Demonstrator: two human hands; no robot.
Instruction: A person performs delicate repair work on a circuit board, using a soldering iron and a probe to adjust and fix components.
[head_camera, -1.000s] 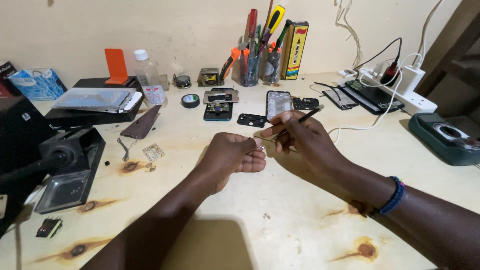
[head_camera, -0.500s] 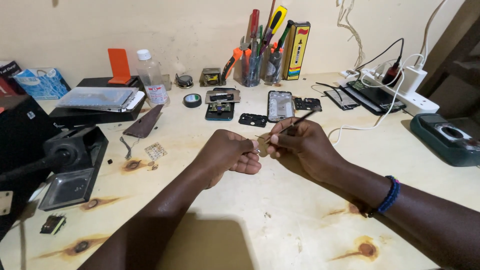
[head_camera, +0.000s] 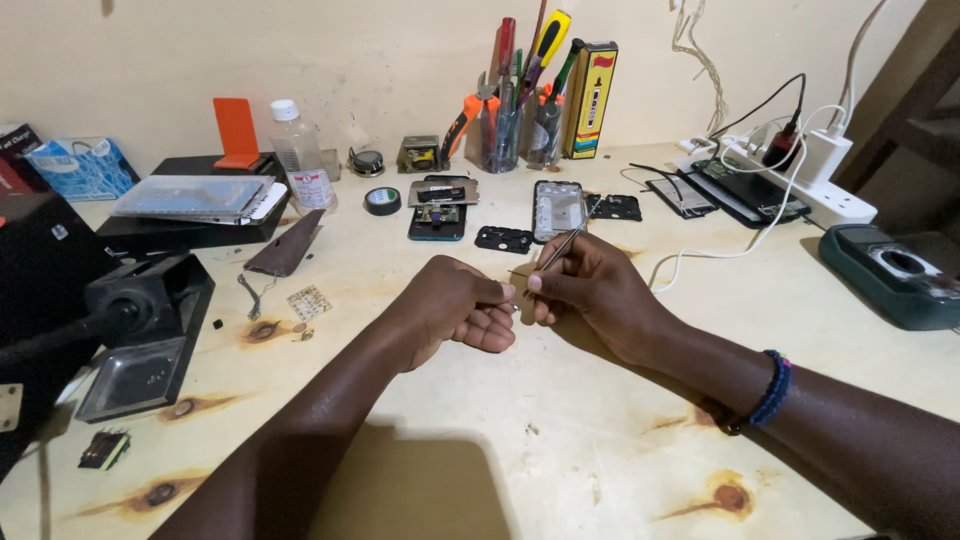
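The left hand (head_camera: 455, 305) is closed, its fingertips pinching something too small to tell, as before. The right hand (head_camera: 590, 290) now touches it and grips tweezers (head_camera: 562, 245), a little lower than earlier, above the middle of the worktop (head_camera: 560, 440).

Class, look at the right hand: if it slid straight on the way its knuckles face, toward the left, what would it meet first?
Most likely the left hand, curled just beside the right hand; the fingertips look almost touching, though depth is unclear.
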